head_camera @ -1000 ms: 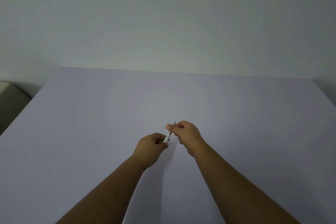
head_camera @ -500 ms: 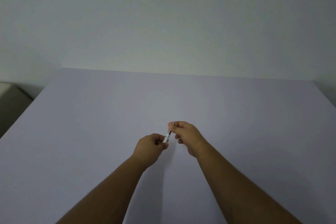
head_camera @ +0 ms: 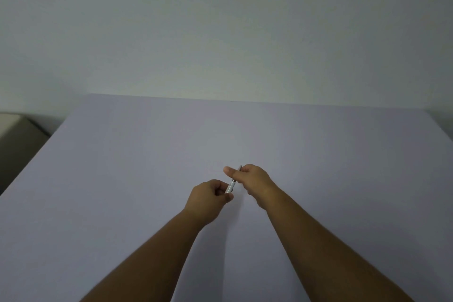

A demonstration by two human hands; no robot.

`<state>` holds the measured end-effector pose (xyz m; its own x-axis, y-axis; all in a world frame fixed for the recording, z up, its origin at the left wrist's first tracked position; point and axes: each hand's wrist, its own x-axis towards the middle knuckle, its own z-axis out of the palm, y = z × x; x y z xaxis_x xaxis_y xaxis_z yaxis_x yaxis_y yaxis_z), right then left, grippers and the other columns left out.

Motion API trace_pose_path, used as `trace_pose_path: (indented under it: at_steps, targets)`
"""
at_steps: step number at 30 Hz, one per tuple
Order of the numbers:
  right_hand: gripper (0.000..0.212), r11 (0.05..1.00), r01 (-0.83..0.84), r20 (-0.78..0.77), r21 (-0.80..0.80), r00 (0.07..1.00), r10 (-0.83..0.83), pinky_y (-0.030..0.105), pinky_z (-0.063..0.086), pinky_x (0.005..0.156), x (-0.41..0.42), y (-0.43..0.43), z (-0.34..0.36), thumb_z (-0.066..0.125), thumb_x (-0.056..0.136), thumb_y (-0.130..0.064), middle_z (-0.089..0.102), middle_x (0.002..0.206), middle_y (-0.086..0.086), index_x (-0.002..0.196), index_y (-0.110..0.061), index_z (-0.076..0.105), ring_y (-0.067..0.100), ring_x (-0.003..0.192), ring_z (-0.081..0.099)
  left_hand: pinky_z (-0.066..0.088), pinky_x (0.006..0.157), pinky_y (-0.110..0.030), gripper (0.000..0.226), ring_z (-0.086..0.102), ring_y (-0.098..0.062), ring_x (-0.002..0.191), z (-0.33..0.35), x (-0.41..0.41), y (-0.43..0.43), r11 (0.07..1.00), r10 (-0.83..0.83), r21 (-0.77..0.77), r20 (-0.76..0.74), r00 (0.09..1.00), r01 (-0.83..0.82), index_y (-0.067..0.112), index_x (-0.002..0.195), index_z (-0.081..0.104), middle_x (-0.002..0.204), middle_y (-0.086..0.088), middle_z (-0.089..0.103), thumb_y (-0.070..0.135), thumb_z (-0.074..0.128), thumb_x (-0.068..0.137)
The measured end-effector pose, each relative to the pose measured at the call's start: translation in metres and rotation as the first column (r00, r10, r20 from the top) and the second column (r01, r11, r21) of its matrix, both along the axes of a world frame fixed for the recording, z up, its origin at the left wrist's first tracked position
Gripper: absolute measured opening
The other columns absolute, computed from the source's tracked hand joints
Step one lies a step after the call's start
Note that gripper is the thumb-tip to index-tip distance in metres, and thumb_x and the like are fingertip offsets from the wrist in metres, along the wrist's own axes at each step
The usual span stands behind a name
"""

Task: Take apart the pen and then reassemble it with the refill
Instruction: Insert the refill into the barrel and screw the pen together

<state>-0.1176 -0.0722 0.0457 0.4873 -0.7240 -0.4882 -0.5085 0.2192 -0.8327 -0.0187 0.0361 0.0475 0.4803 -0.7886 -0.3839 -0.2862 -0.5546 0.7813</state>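
Spanning both hands above the table point(head_camera: 147, 154), the pen point(head_camera: 231, 186) runs on a diagonal, near end in the left hand point(head_camera: 208, 200), far end in the right hand point(head_camera: 252, 179). Both pinch it; any parting seam probably sits in the short exposed stretch between them.

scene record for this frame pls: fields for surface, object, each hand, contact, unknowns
surface: plain lavender table, against a pale wall
object: pen, pale barrel, darker far end, held above the table, tilted away to the right
left hand: left hand closed on the near end of the barrel
right hand: right hand pinching the far end
contact: both hands on the pen; nothing seen lying on the table
unknowns: whether the pen's halves are joined or separating; refill not discernible
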Motion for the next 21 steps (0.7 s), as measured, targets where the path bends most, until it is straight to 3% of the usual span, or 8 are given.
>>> trace_pose_path:
  at_steps: [2,4,8,10,13,18,21]
  targets:
    - [0.016,0.997,-0.029,0.105,0.067,0.994,0.022,0.022,0.042,0.066,-0.0012,-0.0007,0.0011,0.062,0.086,-0.036,0.061,0.086,-0.004,0.087,-0.020,0.065,0.009,0.072,0.049,0.048,0.064,-0.028,0.002,0.055,-0.015,0.062,-0.0002,0.0020,0.0007,1.000,0.015,0.000,-0.003,1.000,-0.015,0.022,0.085,0.066,0.070,0.002,0.062,0.022,0.067,0.084]
    - [0.009,0.998,-0.042,0.147,0.056,0.989,0.034,0.022,0.043,0.065,-0.0022,-0.0001,0.0017,0.060,0.088,-0.025,0.063,0.082,-0.005,0.086,-0.021,0.068,0.010,0.070,0.049,0.048,0.064,-0.028,0.004,0.056,-0.016,0.063,0.0005,0.0026,0.0011,1.000,0.009,0.008,0.006,1.000,-0.009,0.021,0.088,0.067,0.071,0.001,0.063,0.022,0.067,0.084]
    - [0.037,0.999,-0.024,-0.057,-0.049,0.998,0.021,0.025,0.040,0.059,-0.0010,0.0003,0.0027,0.069,0.077,-0.050,0.057,0.070,-0.002,0.071,-0.015,0.058,0.012,0.059,0.046,0.047,0.063,-0.026,0.004,0.056,-0.015,0.064,0.0000,-0.0006,0.0011,1.000,-0.017,0.023,0.022,1.000,0.017,0.022,0.088,0.066,0.073,0.002,0.063,0.023,0.067,0.085]
    - [0.032,0.999,-0.050,-0.008,0.001,0.999,0.050,0.024,0.039,0.061,-0.0028,0.0004,0.0031,0.065,0.080,-0.049,0.056,0.076,-0.003,0.074,-0.019,0.060,0.011,0.064,0.046,0.048,0.062,-0.026,0.007,0.057,-0.015,0.064,0.0006,-0.0007,0.0014,1.000,0.002,0.024,0.010,1.000,-0.002,0.021,0.090,0.068,0.073,0.002,0.064,0.024,0.067,0.084]
    - [0.013,0.996,-0.069,0.122,0.058,0.991,0.062,0.023,0.043,0.068,-0.0051,0.0023,0.0027,0.059,0.088,-0.030,0.063,0.086,-0.006,0.078,-0.028,0.067,0.012,0.074,0.048,0.049,0.064,-0.028,0.012,0.058,-0.016,0.065,0.0021,0.0000,0.0011,0.999,0.012,0.030,0.020,1.000,-0.013,0.018,0.095,0.069,0.076,0.001,0.065,0.023,0.068,0.084]
    - [0.036,0.998,-0.023,-0.071,-0.055,0.997,0.019,0.023,0.038,0.058,-0.0034,0.0048,0.0017,0.067,0.077,-0.054,0.059,0.069,-0.006,0.067,-0.019,0.060,0.010,0.062,0.049,0.052,0.070,-0.031,0.014,0.060,-0.017,0.070,0.0017,-0.0031,0.0024,0.999,-0.005,0.041,0.037,0.999,0.004,0.017,0.096,0.069,0.081,0.000,0.066,0.023,0.067,0.084]
    - [0.021,0.997,-0.042,0.053,0.072,0.998,0.038,0.023,0.039,0.062,-0.0070,0.0020,0.0027,0.065,0.081,-0.044,0.059,0.075,-0.007,0.076,-0.024,0.067,0.010,0.066,0.046,0.051,0.068,-0.031,0.014,0.058,-0.017,0.067,0.0014,-0.0014,0.0028,0.999,0.025,0.035,0.012,1.000,-0.026,0.016,0.096,0.069,0.077,0.000,0.065,0.022,0.069,0.083]
